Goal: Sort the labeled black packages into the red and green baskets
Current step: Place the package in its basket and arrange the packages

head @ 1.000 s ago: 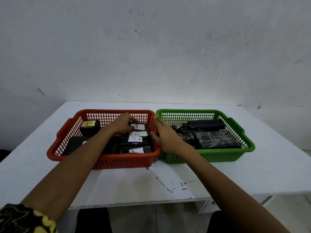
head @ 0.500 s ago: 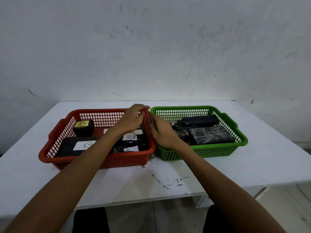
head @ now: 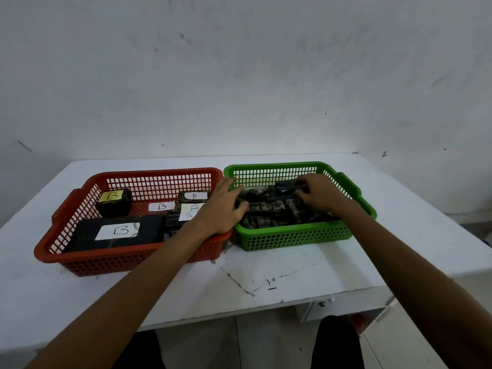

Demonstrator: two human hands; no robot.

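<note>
The red basket (head: pixel 127 255) on the left holds several black packages with B labels: a large flat one (head: pixel 117 231) in front and a small one with a yellow label (head: pixel 113 201) at the back left. Beside it, the green basket (head: pixel 292 237) is filled with black packages (head: pixel 269 214) whose labels do not show. My left hand (head: pixel 226 206) reaches over the two touching rims, fingers spread, thumb resting on a package at the green basket's left side. Inside the green basket, my right hand (head: pixel 319 193) grips a long black package (head: pixel 288 187) at the back.
Both baskets stand side by side on a white table (head: pixel 266 275) against a pale wall. The tabletop has a crack and pen marks near its front edge. A white drawer unit (head: pixel 332 307) sits under the table at the right.
Both hands left the red basket's right rim and moved right into the green basket. The right hand closed on a package at the back.
</note>
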